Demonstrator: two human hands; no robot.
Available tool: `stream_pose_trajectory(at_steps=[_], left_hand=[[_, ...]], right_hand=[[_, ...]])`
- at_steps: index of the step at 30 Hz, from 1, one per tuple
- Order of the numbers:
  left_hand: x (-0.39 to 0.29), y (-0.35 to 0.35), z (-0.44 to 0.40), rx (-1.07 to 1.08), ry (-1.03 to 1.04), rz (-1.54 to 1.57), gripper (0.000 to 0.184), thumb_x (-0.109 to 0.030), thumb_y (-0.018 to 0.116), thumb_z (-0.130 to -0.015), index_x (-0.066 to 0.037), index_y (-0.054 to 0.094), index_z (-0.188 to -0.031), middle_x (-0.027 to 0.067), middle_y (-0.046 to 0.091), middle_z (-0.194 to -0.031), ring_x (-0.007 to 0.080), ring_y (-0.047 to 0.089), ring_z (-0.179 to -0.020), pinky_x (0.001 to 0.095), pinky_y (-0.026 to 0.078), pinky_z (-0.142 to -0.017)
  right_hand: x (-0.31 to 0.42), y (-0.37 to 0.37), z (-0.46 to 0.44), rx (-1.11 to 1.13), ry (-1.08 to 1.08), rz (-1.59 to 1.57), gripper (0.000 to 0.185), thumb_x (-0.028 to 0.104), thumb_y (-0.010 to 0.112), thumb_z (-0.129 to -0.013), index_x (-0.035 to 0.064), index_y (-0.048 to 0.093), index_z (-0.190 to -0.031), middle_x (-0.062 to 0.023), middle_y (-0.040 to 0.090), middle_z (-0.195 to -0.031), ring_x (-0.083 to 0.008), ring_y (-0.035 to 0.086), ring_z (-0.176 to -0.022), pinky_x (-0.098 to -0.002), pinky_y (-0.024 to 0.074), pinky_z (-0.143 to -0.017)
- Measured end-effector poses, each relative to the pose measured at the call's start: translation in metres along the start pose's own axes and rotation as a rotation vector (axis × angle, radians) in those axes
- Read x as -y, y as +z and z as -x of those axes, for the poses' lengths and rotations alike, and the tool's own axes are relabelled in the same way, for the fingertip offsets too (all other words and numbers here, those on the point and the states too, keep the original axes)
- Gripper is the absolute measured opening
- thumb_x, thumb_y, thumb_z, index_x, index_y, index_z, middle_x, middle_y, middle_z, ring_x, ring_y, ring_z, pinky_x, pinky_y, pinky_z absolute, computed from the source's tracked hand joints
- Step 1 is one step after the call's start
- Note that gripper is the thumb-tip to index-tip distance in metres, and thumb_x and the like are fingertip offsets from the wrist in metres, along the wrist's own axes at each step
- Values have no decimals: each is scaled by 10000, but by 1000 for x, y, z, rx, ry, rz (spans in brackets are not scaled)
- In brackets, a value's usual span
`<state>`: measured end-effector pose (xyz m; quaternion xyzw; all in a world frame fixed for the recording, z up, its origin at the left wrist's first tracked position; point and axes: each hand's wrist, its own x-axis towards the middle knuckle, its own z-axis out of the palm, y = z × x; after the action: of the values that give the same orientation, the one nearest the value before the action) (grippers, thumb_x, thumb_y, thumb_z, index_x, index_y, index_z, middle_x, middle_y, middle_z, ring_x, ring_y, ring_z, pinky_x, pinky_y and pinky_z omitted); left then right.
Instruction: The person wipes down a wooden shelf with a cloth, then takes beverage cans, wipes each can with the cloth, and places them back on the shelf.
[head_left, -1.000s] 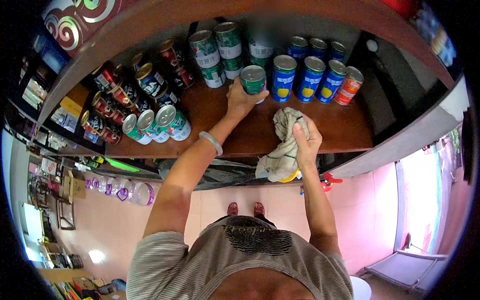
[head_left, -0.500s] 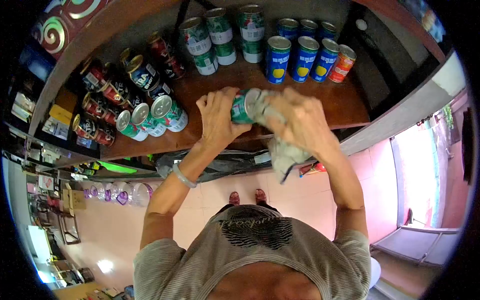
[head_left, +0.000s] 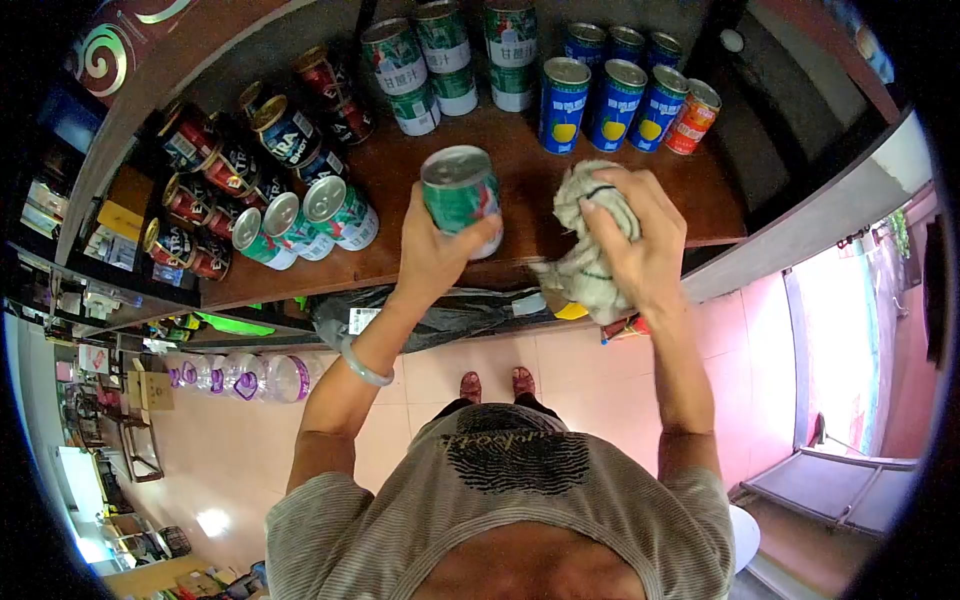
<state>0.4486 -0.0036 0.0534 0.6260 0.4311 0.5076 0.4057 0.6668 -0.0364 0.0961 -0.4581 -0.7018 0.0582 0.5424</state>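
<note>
My left hand (head_left: 432,250) is wrapped round a green and white can (head_left: 460,198), lifted upright over the front of the brown shelf (head_left: 400,262). My right hand (head_left: 640,235) grips a bunched, light checked cloth (head_left: 590,245) to the right of that can, apart from it. Three similar green cans (head_left: 340,212) stand at the shelf's front left. Stacked green cans (head_left: 415,80) are at the back. Blue cans with a yellow fruit picture (head_left: 565,105) stand at the right, beside an orange can (head_left: 692,118).
Dark red and blue cans (head_left: 285,135) are stacked at the shelf's left. A black plastic bag (head_left: 430,322) lies under the shelf edge. Large clear bottles (head_left: 265,378) stand on the floor at the left, and a folding bed (head_left: 830,490) is at the lower right.
The can was brought forward from the back row and met the cloth half a second ago. Now can and cloth are apart, with the can upright and the cloth further right.
</note>
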Motion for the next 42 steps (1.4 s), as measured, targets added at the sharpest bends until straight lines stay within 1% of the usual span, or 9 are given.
stream_pose_trajectory(at_steps=[5,8,12,14,17,24,30,36,42], left_hand=[[-10,40,8,11,95,159,544,-139,689,-751,-4,397,-1189,75,532,-1081,154,517,-973,303,429,-856],[-17,36,19,132,133,97,661,-223,755,-675,-5,404,-1191,104,508,-1079,199,496,-988,337,394,-888],[-18,23,2,183,315,-344,871,-289,826,-536,0,393,-1234,165,429,-1129,261,439,-1046,363,347,-930],[-31,14,-8,52,428,-579,978,-275,848,-491,1,362,-1294,190,365,-1172,282,407,-1069,364,354,-927],[-26,10,-6,-25,49,-151,851,-212,811,-638,39,337,-1298,169,443,-1178,231,468,-1036,358,382,-919],[-24,27,4,-98,52,58,627,-155,766,-706,10,401,-1189,106,526,-1102,164,519,-993,296,426,-871],[-24,29,20,74,336,-168,911,-255,883,-516,-11,368,-1226,103,463,-1145,205,462,-1083,342,363,-945],[-31,26,12,71,476,-146,945,-261,886,-501,-23,354,-1245,136,495,-1170,222,480,-1093,352,377,-938],[-39,-10,11,-54,360,-98,924,-303,871,-510,-10,369,-1228,162,512,-1109,284,517,-1046,361,412,-890]], right_hand=[[14,51,7,-176,-40,-246,348,181,623,-809,4,573,-1105,-184,604,-943,-329,563,-918,-351,413,-874],[-17,45,1,153,479,-472,347,255,523,-901,-11,559,-1121,-150,609,-1038,-255,550,-993,-311,389,-901],[-24,46,5,209,623,-899,367,261,466,-943,-32,555,-1144,-62,590,-1112,-122,508,-1026,-264,380,-903],[-25,50,9,77,532,-885,376,266,478,-938,-31,547,-1159,-67,590,-1110,-132,511,-1024,-263,377,-909],[-22,56,16,-65,429,-808,373,239,509,-921,-28,524,-1182,-89,590,-1115,-152,513,-1036,-280,383,-912],[-6,60,18,-22,-33,-344,345,115,566,-846,-27,527,-1158,-158,582,-1001,-230,557,-903,-326,421,-851],[-32,61,4,269,694,-985,228,205,515,-906,24,619,-997,-1,612,-879,-71,539,-817,-214,425,-766],[-61,83,45,258,1208,-1457,332,270,451,-901,2,596,-1032,-115,629,-987,-187,626,-847,-295,518,-746],[-19,79,26,196,979,-1290,354,253,482,-868,-53,586,-1013,-157,617,-977,-241,616,-835,-344,495,-792]])
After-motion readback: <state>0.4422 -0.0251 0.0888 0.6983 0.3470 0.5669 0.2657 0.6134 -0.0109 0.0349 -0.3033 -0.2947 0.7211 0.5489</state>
